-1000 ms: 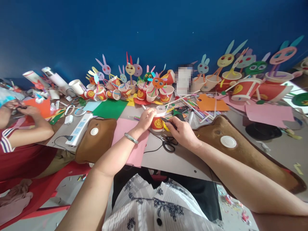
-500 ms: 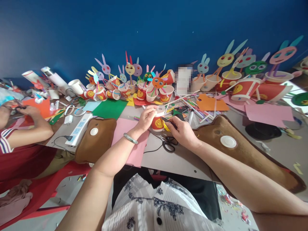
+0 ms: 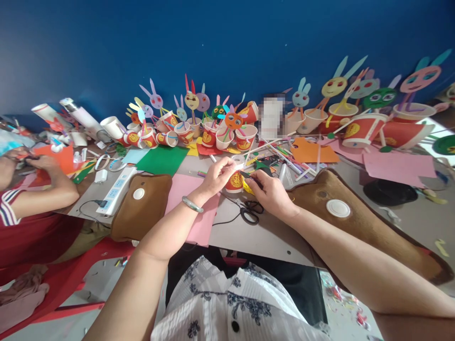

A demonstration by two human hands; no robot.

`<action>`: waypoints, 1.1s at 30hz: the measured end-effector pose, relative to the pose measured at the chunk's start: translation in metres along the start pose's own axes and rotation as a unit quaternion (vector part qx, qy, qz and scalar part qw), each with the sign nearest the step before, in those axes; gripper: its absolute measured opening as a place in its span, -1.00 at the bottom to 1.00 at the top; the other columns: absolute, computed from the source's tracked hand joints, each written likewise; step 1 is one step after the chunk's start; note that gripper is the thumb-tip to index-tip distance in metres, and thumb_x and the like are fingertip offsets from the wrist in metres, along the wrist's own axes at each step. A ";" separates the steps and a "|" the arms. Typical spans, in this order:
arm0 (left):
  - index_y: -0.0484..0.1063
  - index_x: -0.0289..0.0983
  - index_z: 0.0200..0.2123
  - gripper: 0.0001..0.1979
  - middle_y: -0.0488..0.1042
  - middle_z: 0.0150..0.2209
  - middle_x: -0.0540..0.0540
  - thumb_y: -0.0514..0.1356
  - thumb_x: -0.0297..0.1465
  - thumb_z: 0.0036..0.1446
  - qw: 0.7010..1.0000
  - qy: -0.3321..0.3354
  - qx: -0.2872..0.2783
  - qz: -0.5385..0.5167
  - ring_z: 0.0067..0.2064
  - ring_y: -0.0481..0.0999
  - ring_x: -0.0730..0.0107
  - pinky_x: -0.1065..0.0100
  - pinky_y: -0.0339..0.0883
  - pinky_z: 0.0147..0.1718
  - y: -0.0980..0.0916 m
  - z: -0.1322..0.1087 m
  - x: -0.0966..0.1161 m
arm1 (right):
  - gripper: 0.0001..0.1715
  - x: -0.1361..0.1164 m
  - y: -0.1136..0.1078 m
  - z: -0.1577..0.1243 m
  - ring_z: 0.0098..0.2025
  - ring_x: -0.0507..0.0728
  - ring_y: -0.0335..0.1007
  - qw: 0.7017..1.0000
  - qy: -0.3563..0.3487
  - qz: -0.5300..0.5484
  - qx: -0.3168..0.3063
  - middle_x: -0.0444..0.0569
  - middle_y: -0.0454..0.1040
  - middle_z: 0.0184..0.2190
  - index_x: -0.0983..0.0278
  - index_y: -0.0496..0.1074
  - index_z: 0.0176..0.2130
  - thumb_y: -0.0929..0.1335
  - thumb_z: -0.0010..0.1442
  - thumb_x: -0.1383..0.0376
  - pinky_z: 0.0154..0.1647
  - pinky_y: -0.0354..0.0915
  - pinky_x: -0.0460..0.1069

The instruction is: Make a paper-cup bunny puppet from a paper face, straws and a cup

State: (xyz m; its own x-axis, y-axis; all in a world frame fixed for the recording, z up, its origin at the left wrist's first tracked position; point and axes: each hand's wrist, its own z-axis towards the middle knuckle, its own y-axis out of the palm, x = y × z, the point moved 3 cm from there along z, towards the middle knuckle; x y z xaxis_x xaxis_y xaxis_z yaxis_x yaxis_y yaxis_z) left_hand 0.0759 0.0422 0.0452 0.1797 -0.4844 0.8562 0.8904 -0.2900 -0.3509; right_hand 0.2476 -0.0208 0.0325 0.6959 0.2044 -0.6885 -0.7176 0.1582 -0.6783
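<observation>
A red paper cup [image 3: 234, 182] with a yellow emblem stands on the table between my hands. Something pale and ring-shaped [image 3: 238, 160] shows at its top; I cannot tell whether it is part of the cup. My left hand [image 3: 218, 176] has thumb and fingers pinched together at the cup's upper left edge, and what they pinch is too small to make out. My right hand [image 3: 272, 193] is closed around a slim black tool, its tip pointing at the cup's right side. Black-handled scissors [image 3: 250, 214] lie just below the cup, near my right hand.
Pink paper [image 3: 190, 213] lies under my left forearm, green paper [image 3: 163, 160] farther back. Brown hot-water bags [image 3: 142, 208] flank me, beside a power strip [image 3: 117, 192]. Cups with paper rabbit figures [image 3: 232, 122] line the wall. Another person's hand [image 3: 44, 163] works at the left.
My left fingertips have shifted slightly right, across the cup's upper edge. My right hand has barely moved and still grips the black tool.
</observation>
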 end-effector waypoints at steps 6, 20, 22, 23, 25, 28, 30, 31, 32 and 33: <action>0.38 -0.27 -0.29 -0.78 0.49 -0.29 -0.06 0.15 -0.22 0.25 1.000 -0.014 -0.013 -0.004 -0.26 0.44 0.39 0.43 0.28 -0.30 0.001 0.000 0.002 | -0.67 -0.002 -0.002 0.000 -0.50 0.09 0.30 1.000 -0.006 0.008 0.009 -0.06 0.46 -0.50 0.25 0.40 -0.28 0.25 0.29 0.06 -0.43 0.17 -0.04; 0.37 -0.25 -0.34 -0.83 0.47 -0.35 -0.02 0.16 -0.27 0.22 1.000 -0.025 0.003 -0.009 -0.30 0.41 0.41 0.43 0.26 -0.34 0.000 -0.001 0.001 | -0.67 -0.004 -0.005 0.000 -0.52 0.09 0.26 1.000 -0.009 -0.001 0.010 -0.10 0.40 -0.55 0.22 0.38 -0.31 0.25 0.29 0.04 -0.45 0.15 -0.04; 0.37 -0.25 -0.35 -0.83 0.46 -0.36 -0.02 0.17 -0.28 0.21 1.000 -0.025 0.007 -0.007 -0.32 0.40 0.42 0.43 0.25 -0.34 0.000 -0.001 0.002 | -0.67 -0.004 -0.005 0.000 -0.53 0.08 0.24 1.000 -0.006 0.000 0.007 -0.11 0.38 -0.57 0.22 0.38 -0.31 0.25 0.29 0.04 -0.46 0.14 -0.04; 0.38 -0.25 -0.35 -0.83 0.46 -0.37 -0.01 0.17 -0.28 0.21 1.000 -0.024 0.008 -0.007 -0.33 0.40 0.43 0.43 0.25 -0.35 0.000 -0.001 0.003 | -0.67 -0.004 -0.005 0.000 -0.54 0.08 0.24 1.000 -0.004 0.000 0.007 -0.12 0.38 -0.57 0.22 0.37 -0.31 0.25 0.29 0.04 -0.46 0.14 -0.04; 0.39 -0.26 -0.35 -0.84 0.46 -0.37 -0.01 0.18 -0.29 0.21 1.000 -0.022 0.009 -0.007 -0.34 0.39 0.43 0.43 0.25 -0.35 0.000 -0.001 0.003 | -0.67 -0.004 -0.005 0.000 -0.54 0.08 0.24 1.000 -0.004 0.002 0.006 -0.12 0.37 -0.58 0.22 0.36 -0.32 0.25 0.29 0.04 -0.46 0.13 -0.04; 0.41 -0.26 -0.32 -0.85 0.50 -0.34 -0.04 0.17 -0.30 0.22 1.000 -0.021 0.008 -0.009 -0.31 0.43 0.42 0.42 0.27 -0.32 0.000 -0.001 0.002 | -0.66 -0.005 -0.006 0.000 -0.54 0.07 0.23 1.000 -0.007 0.008 0.006 -0.12 0.37 -0.57 0.22 0.35 -0.35 0.25 0.30 0.04 -0.46 0.14 -0.04; 0.44 -0.27 -0.28 -0.85 0.54 -0.29 -0.07 0.17 -0.31 0.22 1.000 -0.021 0.008 -0.012 -0.26 0.47 0.40 0.42 0.30 -0.29 0.000 -0.001 0.001 | -0.66 -0.006 -0.006 0.000 -0.53 0.07 0.23 1.000 -0.007 0.011 0.005 -0.12 0.39 -0.56 0.22 0.35 -0.36 0.25 0.30 0.05 -0.46 0.15 -0.05; 0.45 -0.28 -0.27 -0.85 0.56 -0.27 -0.08 0.17 -0.31 0.22 1.000 -0.021 0.008 -0.014 -0.25 0.49 0.39 0.42 0.31 -0.28 0.000 -0.001 0.001 | -0.67 -0.006 -0.006 0.000 -0.53 0.06 0.23 1.000 -0.006 0.013 0.004 -0.12 0.40 -0.56 0.22 0.35 -0.35 0.25 0.30 0.05 -0.46 0.15 -0.05; 0.46 -0.28 -0.26 -0.84 0.57 -0.26 -0.09 0.17 -0.31 0.22 1.000 -0.020 0.008 -0.013 -0.23 0.50 0.38 0.42 0.31 -0.27 0.000 -0.001 0.001 | -0.67 -0.006 -0.006 0.000 -0.53 0.06 0.23 1.000 -0.005 0.014 0.003 -0.12 0.41 -0.55 0.22 0.35 -0.35 0.25 0.30 0.05 -0.46 0.15 -0.05; 0.47 -0.28 -0.26 -0.84 0.58 -0.25 -0.09 0.17 -0.31 0.22 1.000 -0.019 0.009 -0.012 -0.22 0.51 0.37 0.41 0.32 -0.27 0.000 -0.001 0.002 | -0.67 -0.005 -0.006 0.000 -0.53 0.06 0.24 1.000 -0.004 0.016 0.001 -0.12 0.41 -0.55 0.22 0.36 -0.35 0.26 0.30 0.05 -0.46 0.15 -0.05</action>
State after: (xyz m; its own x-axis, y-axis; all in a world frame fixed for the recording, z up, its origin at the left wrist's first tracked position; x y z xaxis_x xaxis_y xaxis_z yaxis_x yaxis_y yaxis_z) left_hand 0.0753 0.0405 0.0461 0.1739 -0.4454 0.8783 0.9016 -0.2868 -0.3240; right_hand 0.2479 -0.0226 0.0402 0.6727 0.2169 -0.7074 -0.7392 0.1540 -0.6557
